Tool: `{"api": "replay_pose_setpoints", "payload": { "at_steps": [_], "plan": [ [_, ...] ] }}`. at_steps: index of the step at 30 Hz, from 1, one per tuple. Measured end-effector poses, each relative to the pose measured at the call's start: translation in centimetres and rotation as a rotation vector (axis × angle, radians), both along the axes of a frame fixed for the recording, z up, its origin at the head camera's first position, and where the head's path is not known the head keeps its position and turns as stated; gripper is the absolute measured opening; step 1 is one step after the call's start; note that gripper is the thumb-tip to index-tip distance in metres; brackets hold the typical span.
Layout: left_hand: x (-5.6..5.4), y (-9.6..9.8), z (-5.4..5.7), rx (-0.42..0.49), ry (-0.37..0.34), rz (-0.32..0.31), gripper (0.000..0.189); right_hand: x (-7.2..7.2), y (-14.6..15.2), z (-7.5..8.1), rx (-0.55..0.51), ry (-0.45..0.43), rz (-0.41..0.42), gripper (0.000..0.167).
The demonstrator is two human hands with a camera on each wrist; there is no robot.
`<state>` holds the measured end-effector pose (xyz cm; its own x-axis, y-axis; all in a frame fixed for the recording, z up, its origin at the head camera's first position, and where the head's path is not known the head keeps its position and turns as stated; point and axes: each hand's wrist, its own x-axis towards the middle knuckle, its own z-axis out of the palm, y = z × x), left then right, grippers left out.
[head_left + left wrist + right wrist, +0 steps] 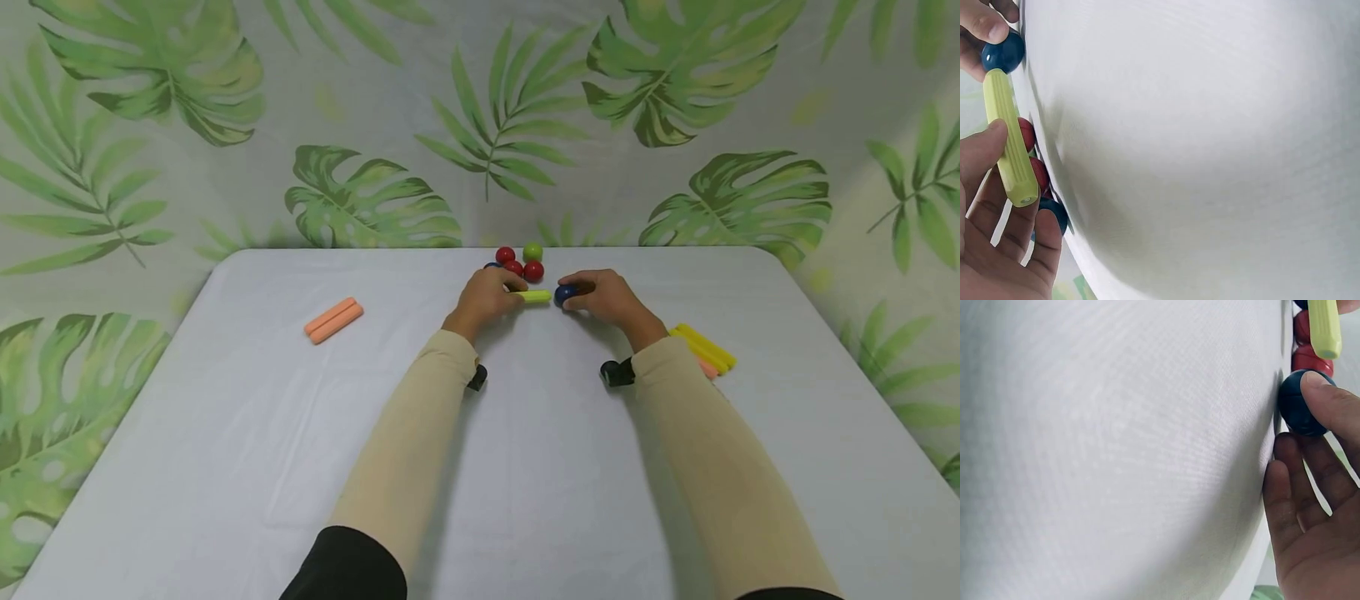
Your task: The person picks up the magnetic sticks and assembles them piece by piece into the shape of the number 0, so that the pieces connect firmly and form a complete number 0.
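My left hand [491,302] pinches a yellow-green ribbed stick [1013,140] between thumb and fingers. A dark blue ball [1304,403] is held by my right hand [609,304], thumb on one side and fingers on the other. In the left wrist view the stick's far end is at the blue ball; whether they touch or are joined, I cannot tell. Just behind my left hand sit several red balls [533,272], a green ball [532,252] and another blue ball [1054,215], which the fingers partly hide in the head view.
Two orange sticks [333,321] lie side by side on the white table [247,417] at left. Beside my right forearm are yellow sticks [705,346] and an orange one [708,367], partly covered by the sleeve. A leaf-patterned cloth [360,100] hangs behind the table's far edge.
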<state>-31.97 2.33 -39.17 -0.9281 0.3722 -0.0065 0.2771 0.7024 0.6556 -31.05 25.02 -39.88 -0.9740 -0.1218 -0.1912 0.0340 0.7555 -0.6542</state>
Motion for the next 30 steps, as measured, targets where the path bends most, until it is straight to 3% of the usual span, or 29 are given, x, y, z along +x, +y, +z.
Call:
{"api": "replay_pose_setpoints", "payload": {
  "at_steps": [16, 30],
  "plan": [
    [0.0, 1.1, -0.1, -0.056, 0.05, -0.013, 0.022, 0.0, 0.0, 0.0, -0.002, 0.029, 0.008, 0.048],
    [-0.3, 0.9, -0.4, -0.053, 0.027, -0.004, 0.023, -0.2, 0.0, -0.1, -0.001, 0.006, -0.01, 0.048]
  ]
}}
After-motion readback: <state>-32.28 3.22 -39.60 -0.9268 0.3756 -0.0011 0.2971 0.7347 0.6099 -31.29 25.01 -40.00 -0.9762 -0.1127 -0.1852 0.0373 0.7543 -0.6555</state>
